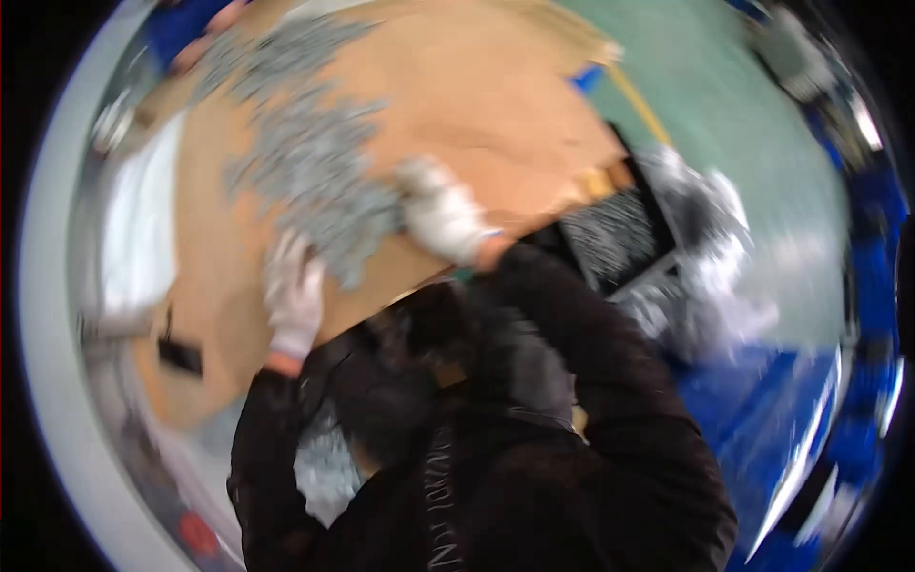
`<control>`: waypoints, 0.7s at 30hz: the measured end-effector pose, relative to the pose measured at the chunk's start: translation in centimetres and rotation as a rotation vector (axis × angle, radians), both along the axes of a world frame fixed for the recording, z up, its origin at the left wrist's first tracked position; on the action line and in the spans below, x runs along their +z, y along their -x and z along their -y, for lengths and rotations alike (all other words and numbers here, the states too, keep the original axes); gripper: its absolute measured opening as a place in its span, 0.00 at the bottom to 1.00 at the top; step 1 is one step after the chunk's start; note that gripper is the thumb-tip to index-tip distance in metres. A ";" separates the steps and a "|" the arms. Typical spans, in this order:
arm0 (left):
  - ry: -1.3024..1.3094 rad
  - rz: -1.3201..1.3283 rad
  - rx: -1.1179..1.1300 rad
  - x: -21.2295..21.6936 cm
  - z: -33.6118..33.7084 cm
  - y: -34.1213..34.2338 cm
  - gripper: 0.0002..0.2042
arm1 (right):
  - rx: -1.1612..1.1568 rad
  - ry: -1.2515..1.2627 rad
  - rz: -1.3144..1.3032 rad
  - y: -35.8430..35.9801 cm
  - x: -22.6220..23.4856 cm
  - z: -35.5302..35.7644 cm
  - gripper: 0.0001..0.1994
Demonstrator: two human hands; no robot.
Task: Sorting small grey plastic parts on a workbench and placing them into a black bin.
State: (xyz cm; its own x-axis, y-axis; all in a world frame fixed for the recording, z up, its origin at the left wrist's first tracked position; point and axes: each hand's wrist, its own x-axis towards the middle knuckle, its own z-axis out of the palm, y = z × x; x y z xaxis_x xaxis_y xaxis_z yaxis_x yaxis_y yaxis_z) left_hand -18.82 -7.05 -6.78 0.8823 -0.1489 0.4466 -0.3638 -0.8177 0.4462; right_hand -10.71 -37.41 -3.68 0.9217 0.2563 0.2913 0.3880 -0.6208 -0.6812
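Flanking grey pieces [305, 153], left fingers [289, 253] seem spread, right fingers [419, 178] too blurred to tell.

light: bright, diffuse | blur: overall, right hand [440, 212] smeared | glare: clear plastic [715, 229], right | edges: bowed, corners black

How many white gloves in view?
2: one on the left hand, by the lower-left of the grey pieces; one on the right hand, at their right edge. Blur may hide others.
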 end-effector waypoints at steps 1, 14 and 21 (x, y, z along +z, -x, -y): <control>0.004 0.009 0.055 0.2 -0.7 0.9 0.20 | -0.054 -0.100 0.004 0.0 -1.3 0.9 0.23; -0.090 -0.006 0.120 2.1 -2.3 1.9 0.21 | 0.235 0.076 0.123 0.2 -1.2 -1.5 0.18; -0.249 -0.045 -0.001 2.6 1.0 -0.7 0.26 | 0.402 0.113 0.121 -0.7 -0.6 -1.5 0.17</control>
State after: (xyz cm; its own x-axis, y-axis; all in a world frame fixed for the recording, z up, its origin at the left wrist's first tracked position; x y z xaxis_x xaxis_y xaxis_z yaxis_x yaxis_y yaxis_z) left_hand -18.07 -8.06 -4.14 0.9003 -0.2503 0.3562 -0.3489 -0.9042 0.2464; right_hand -10.01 -35.92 -4.28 0.7029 0.6245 0.3405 0.6871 -0.4722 -0.5522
